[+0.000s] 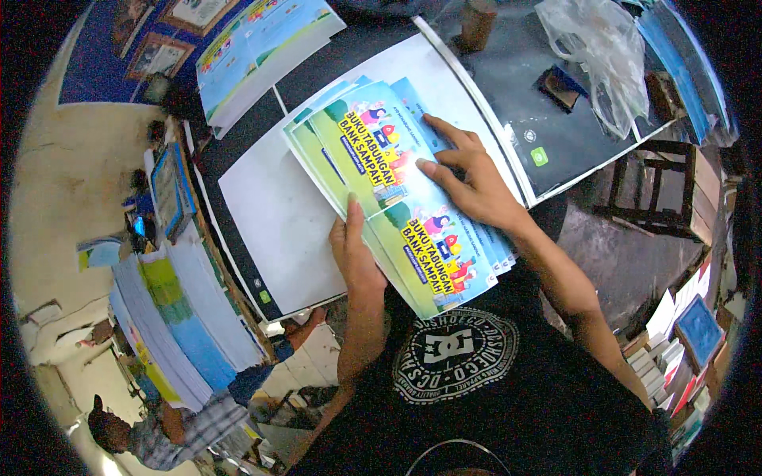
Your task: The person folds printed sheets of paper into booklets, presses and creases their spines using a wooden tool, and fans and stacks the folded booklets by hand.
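Left hand (357, 258) gripped printed sheets (403, 208); right hand (476, 178) lay wide on top — uneven push risked skewing them.

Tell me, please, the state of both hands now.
Left hand: closed on the left edge of the printed sheets.
Right hand: open, spread over the same sheets.

A dark table (520, 83) carries a broad white sheet (262, 230) across its middle. Printed blue-and-green sheets (266, 59) lie in a pile at its far left. To the right of the white sheet stand a brown cylinder (478, 25), a small dark block (562, 89) and a crumpled clear plastic bag (599, 51).
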The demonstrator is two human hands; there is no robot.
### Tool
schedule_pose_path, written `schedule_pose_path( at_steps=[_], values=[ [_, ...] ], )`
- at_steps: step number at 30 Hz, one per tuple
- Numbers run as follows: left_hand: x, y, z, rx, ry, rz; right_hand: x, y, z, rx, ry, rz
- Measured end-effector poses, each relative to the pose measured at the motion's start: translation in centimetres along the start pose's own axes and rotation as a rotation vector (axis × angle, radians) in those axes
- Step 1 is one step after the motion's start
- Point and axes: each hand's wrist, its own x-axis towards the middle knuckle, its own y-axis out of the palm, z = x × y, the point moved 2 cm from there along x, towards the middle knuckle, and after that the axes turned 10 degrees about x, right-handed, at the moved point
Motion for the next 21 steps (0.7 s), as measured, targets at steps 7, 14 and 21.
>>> schedule_pose_path(
  at_steps=[7,14,21],
  values=[
    [0.0,-0.4,0.2,-0.02,0.025,0.041,-0.1,0.2,-0.1,-0.001,0.0,0.002],
    [-1.1,-5.5,-2.4,0.249,0.047,-0.281,-0.1,0.3,-1.0,-0.118,-0.018,-0.011],
    [-3.1,-8.5,-6.2,0.128,0.146,-0.372,-1.0,1.4,-0.7,-0.685,-0.146,-0.162]
  ],
)
